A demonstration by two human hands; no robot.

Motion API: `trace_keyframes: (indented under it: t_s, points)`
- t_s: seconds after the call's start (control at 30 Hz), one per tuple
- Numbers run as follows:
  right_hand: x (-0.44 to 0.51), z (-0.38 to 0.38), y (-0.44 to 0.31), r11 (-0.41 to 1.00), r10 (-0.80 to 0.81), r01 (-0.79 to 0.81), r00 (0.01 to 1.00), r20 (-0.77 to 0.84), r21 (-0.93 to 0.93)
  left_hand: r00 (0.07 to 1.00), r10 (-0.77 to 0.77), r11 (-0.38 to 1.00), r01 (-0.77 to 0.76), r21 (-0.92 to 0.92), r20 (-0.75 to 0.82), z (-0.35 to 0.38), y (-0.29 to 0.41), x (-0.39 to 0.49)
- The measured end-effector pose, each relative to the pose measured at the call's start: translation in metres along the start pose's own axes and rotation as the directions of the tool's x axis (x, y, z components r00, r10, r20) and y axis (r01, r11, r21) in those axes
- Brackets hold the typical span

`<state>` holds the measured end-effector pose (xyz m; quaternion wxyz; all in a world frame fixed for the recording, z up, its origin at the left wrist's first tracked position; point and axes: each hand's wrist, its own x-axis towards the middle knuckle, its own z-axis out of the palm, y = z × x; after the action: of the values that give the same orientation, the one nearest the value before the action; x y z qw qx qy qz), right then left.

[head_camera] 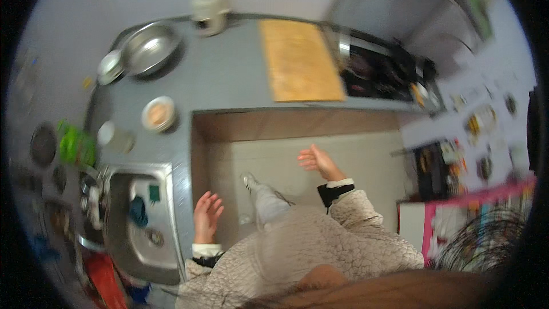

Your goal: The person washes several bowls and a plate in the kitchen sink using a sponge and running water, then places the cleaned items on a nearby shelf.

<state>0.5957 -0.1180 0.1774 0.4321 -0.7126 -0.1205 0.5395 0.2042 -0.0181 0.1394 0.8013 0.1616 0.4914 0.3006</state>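
Observation:
My left hand [207,215] hangs with its fingers apart beside the front edge of the counter, nearest to the steel sink [175,223]; nothing is in it. Over the floor, my right hand [318,162] is raised with fingers spread and also holds nothing. In the sink lie a dark teal cloth or scrubber [138,211] and a green scouring pad [154,193]. On the grey counter [223,68] stands a white bowl [158,114] with something pale orange in it. A wooden cutting board [302,62] lies farther back.
A large metal basin [150,49] and a cream container [210,6] stand along the wall. A white cup [116,137] lies or stands near the sink. The black stove [377,71] is right of the board. A pink-edged shelf [429,231] is at my right.

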Motion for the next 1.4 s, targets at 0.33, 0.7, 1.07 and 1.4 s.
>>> trace_keyframes:
  t_s: [0.33, 0.7, 1.07, 1.4]
  points:
    - [-0.190, -0.219, 0.150, 0.941, 0.008, 0.177, 0.838, -0.545, 0.287, 0.839, -0.412, 0.816, 0.167, 0.553, 0.356, 0.219, -0.151, 0.021]
    - [-0.393, -0.436, 0.403, 0.693, 0.380, 0.447, 0.441, -0.813, 0.566, 0.411, -0.775, 0.525, -0.003, 0.851, 0.480, 0.484, -0.534, -0.060]
    - [-0.442, -0.607, 0.517, 0.462, 0.497, 0.665, 0.354, -0.792, 0.587, 0.329, -0.901, 0.276, -0.070, 0.959, 0.283, 0.650, -0.768, -0.119]
    - [-0.445, -0.835, 0.584, 0.321, 0.487, 0.771, 0.364, -0.794, 0.550, 0.233, -0.952, 0.144, -0.228, 0.963, 0.198, 0.829, -0.978, -0.175]
